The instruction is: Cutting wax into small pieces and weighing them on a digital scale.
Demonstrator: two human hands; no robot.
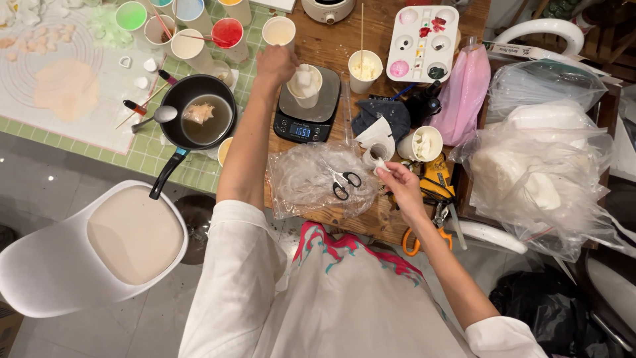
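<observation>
My left hand (275, 64) reaches far over the table and rests at the rim of a paper cup (305, 85) filled with white chunks, which stands on a small black digital scale (306, 114). My right hand (398, 182) pinches a small white piece close to a little paper cup (378, 153) near the table's front. Black-handled scissors (344, 181) lie on a crumpled clear plastic bag (317, 178) between my arms.
A black pan (199, 118) with liquid and a spoon (156, 117) sit left, with several cups of coloured liquid behind. A paint palette (422, 42), pink bag (464, 93) and bulky plastic bags (543, 166) lie right. A white chair (93, 252) stands below left.
</observation>
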